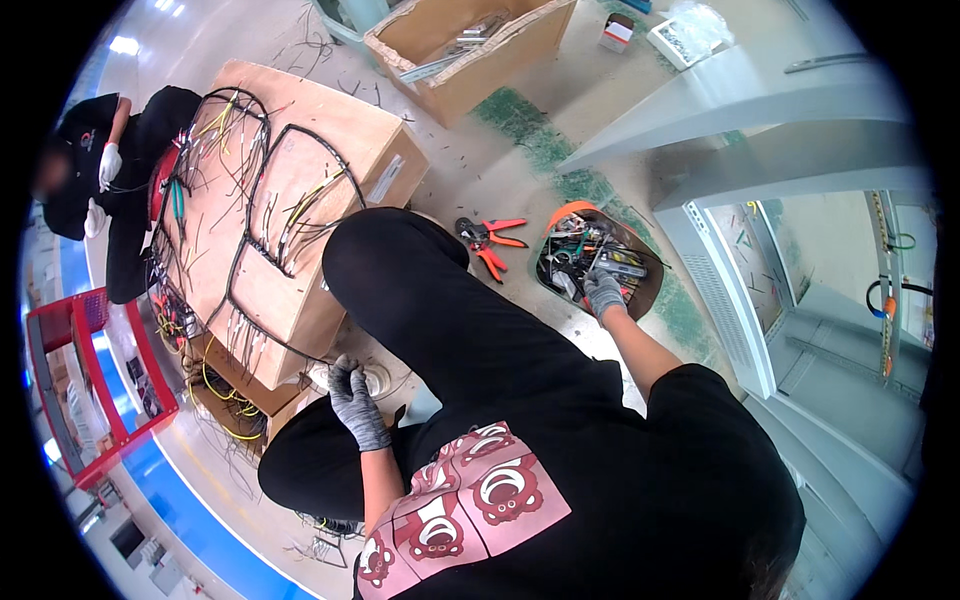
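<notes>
My left hand (355, 402), in a grey glove, is raised beside my knee with its fingers curled together. The end of a black cable (285, 345) reaches its fingertips; what sits between them is too small to make out. My right hand (603, 292), gloved the same way, reaches into an orange-rimmed tool bin (572, 208). Its fingertips are among mixed hand tools, touching or close to a grey-blue tool (622, 267), and the tools partly hide them. Crimping pliers (487, 240) with red-orange handles lie on the floor left of the bin.
A wooden box (330, 95) bears a black wire harness (250, 215) with yellow and black branches. Another person (110, 165) in white gloves sits at its far left. Behind stands a cardboard box (470, 75); grey metal cabinet frames (720, 300) rise at right. A red rack (75, 390) stands left.
</notes>
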### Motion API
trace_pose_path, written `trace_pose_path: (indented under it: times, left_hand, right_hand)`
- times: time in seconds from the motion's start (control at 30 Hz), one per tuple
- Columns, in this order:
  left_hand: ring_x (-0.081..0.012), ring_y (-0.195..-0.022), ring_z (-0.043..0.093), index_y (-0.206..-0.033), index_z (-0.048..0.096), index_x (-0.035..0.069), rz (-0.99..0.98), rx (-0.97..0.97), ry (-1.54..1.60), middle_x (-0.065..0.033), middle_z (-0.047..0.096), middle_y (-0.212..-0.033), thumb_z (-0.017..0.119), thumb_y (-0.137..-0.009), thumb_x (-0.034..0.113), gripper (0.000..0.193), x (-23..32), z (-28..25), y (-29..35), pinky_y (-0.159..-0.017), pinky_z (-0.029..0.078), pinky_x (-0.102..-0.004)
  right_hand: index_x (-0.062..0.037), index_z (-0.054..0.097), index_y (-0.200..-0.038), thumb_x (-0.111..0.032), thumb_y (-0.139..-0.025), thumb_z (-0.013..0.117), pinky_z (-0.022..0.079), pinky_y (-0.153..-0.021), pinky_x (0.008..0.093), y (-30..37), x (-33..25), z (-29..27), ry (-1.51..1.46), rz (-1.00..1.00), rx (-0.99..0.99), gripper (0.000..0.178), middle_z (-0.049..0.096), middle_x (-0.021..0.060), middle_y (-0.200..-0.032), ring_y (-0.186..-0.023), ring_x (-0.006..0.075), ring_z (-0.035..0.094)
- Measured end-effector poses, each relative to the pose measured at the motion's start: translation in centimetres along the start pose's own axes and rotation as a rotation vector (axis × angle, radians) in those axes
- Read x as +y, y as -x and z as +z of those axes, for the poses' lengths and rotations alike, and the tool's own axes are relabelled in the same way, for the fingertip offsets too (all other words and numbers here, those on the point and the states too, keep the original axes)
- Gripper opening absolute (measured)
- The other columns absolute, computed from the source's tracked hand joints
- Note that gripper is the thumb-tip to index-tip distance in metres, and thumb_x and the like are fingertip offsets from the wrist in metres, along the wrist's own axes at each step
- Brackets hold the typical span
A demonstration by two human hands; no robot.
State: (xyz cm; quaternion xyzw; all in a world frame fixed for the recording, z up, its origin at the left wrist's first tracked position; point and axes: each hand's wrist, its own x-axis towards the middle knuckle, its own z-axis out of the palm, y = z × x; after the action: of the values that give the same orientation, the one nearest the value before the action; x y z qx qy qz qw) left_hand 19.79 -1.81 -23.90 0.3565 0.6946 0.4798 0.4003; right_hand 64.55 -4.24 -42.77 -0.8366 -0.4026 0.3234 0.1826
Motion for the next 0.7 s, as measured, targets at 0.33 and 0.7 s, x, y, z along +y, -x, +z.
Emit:
trace_pose_path:
  times: [0.33,0.7]
  left_hand:
    - [-0.0151,-0.094,0.055,-0.11,0.051,-0.003,-0.088,-0.06,-0.138,-0.0092,0.057,-0.103,0.047,-0.085,-0.005,0.026,-0.1,1.1,1.1,-0.086,0.045,-0.0268]
    - [-0.0138,-0.092,0.055,-0.108,0.052,-0.002,-0.158,-0.095,-0.217,-0.0078,0.058,-0.099,0.048,-0.085,-0.003,0.024,1.0,2.0,0.2,-0.085,0.044,-0.0255]
  right_hand:
    - [-0.0088,0.06,-0.095,-0.014,-0.079,0.053,0.046,-0.075,0.0391,-1.1,-8.6,3.2,0.01,-0.315,-0.24,0.018,0.061,0.0156,-0.089,-0.082,0.0328,0.058]
    - [0.0009,0.041,-0.121,-0.034,-0.07,0.062,0.036,-0.095,0.0396,-5.2,-13.1,14.8,0.443,-0.115,-0.25,0.066,0.044,0.0233,-0.122,-0.112,0.0347,0.044]
